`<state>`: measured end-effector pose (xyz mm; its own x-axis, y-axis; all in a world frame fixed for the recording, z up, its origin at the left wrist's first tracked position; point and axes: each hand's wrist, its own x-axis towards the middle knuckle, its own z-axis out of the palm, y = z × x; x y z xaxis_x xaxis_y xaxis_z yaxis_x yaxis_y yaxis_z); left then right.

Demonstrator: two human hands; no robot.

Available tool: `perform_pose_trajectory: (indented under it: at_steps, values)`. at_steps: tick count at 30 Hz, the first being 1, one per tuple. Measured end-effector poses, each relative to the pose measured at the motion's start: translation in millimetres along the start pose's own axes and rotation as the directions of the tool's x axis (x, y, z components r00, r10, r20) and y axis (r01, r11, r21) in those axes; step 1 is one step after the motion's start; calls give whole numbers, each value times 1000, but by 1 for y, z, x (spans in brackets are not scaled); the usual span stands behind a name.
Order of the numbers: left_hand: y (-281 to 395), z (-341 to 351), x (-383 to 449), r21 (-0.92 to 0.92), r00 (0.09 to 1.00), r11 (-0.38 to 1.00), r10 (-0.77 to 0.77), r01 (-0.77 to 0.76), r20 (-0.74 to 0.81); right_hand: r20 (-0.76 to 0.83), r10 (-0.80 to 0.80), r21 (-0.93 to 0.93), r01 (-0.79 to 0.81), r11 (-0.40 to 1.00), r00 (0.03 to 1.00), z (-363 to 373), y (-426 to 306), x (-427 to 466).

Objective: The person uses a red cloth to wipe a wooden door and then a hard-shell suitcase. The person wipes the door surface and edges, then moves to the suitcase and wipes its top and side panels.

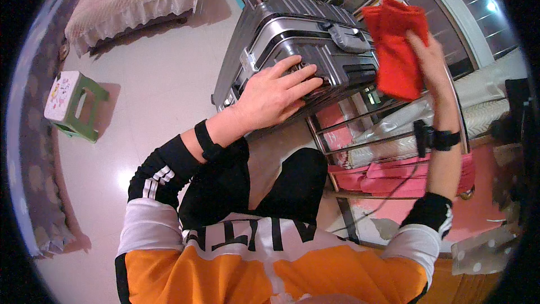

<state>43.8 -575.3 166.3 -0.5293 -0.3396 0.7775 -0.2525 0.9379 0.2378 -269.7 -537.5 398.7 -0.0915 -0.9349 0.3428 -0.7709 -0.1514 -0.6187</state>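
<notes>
A grey hard-shell suitcase [297, 44] with silver metal trim stands tilted in view before me, its carry handle [350, 39] wrapped in clear plastic. Flat on the near part of its shell rests my left hand [272, 93], fingers spread, partly covering a dark patch there. My right hand [429, 59] grips a folded red cloth [396, 52], raised to the right of the suitcase and apart from it. Black straps circle both wrists.
A metal-barred rack [371, 139] at the right holds plastic-wrapped rolls [388, 135] and pink material [396, 173]. To the left stands a green stool [80, 105] with a printed top. A bed with a quilted cover [139, 0] lies at the upper left, and a curtain [36, 143] hangs left.
</notes>
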Motion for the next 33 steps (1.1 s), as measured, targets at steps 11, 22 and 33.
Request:
perform_pose_trajectory:
  at_steps: [11, 22, 33]
  values:
    - [8, 1, -7, 18, 999, 999, -27, 28, -32, 225, -637, -425, 662, 617, 737, 158, -51, 82]
    - [-52, -48, 64, 67, 916, 997, 48, -23, -397, 296, -517, -342, 594, 728, 803, 207, -12, 7]
    - [-86, -39, 99, -74, 945, 988, -105, 134, 310, -37, -547, -361, 499, 788, 837, 210, 5, -14]
